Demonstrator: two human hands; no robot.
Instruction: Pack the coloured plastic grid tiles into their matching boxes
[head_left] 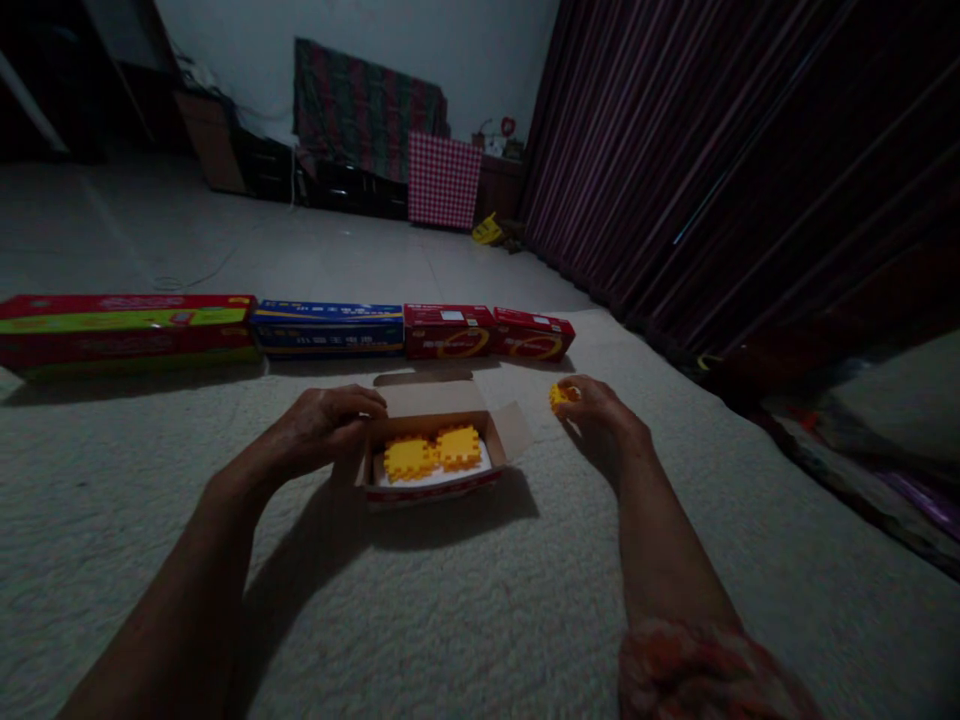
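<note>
An open cardboard box (433, 496) lies on the pale textured cover, its flaps folded out. Inside are yellow toothed-edge plastic pieces (409, 457) on something white. At the box's left rear corner, my left hand (322, 425) has its fingers closed on the left flap. Off to the right of the box, my right hand (597, 405) grips a yellow toothed plastic piece (556, 398) just over the cover; part of that piece is hidden by the fingers.
Behind the box stands a row of closed boxes: a long red-and-green box (127, 330), a blue box (330, 330) and two red boxes (448, 332). Dark curtains (660, 130) hang at right. A cloth-covered cabinet (352, 110) stands against the far wall.
</note>
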